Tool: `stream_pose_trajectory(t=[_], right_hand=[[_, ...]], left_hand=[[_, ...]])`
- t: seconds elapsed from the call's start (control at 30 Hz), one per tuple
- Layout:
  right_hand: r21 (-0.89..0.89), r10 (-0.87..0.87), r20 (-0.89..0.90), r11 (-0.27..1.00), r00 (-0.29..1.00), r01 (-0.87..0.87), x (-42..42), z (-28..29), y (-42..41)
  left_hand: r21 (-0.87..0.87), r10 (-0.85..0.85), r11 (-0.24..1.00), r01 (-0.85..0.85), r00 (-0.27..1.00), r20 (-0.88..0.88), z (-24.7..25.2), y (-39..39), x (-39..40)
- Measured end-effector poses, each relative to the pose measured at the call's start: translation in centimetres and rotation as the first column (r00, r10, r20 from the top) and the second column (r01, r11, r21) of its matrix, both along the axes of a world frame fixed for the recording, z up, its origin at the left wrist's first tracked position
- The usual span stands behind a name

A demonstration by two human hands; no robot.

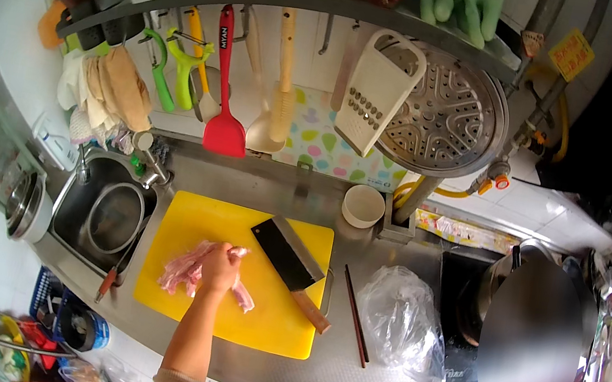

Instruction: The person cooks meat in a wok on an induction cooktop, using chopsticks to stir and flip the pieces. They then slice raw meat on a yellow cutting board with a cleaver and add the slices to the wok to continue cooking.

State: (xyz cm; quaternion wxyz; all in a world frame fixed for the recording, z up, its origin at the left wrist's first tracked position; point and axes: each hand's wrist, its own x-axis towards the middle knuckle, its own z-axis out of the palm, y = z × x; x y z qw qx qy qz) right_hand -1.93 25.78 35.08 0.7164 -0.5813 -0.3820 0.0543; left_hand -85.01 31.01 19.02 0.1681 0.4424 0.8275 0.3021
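My left hand [221,269] is closed on raw pink meat strips [187,263], pale with fat in places. The strips spread out to the left of the hand, and one piece pokes out below right of it. They lie on a yellow cutting board [275,333]. A Chinese cleaver [284,252] with a dark blade and wooden handle rests slantwise on the board's right half, apart from the meat. Its handle reaches past the board's right edge. My right hand is out of view.
Dark chopsticks [355,316] and a clear plastic bag [402,321] lie right of the board; a white bowl [363,206] stands behind. At left is a sink [70,211] holding a metal basin [117,217]. Another person, face blurred, stands right by a stove [455,374].
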Motion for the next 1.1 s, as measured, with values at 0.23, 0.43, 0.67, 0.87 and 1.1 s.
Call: stream_pose_trajectory(t=[0.23, 0.43, 0.67, 0.87, 1.1], right_hand=[[0.011, 0.194, -0.022, 0.981, 0.981, -0.194, -6.7, -2.1, -2.4], [0.707, 0.835, -0.48, 0.55, 0.269, -0.445, -11.1, 0.3, -2.4], [0.626, 0.849, -0.496, 0.494, 0.18, -0.604, -18.5, 0.7, -3.7], [0.312, 0.755, -0.574, 0.558, 0.316, -0.769, -26.5, 0.9, -5.1], [0.468, 0.895, -0.446, 0.233, 0.0, -0.852, -22.5, 4.7, -3.9]], left_hand=[[0.253, -0.216, 0.961, -0.108, 0.271, 0.938, 3.8, -4.3, -3.2], [0.384, -0.357, 0.923, -0.027, 0.312, 0.88, 8.4, -5.7, -1.2], [0.304, -0.384, 0.921, 0.244, 0.698, 0.604, 9.6, -6.4, -0.5], [0.34, -0.548, 0.836, 0.432, 0.612, 0.571, 23.1, -5.9, 8.5], [0.502, -0.85, 0.499, 0.706, 0.288, 0.441, 32.4, -3.7, 23.3]])
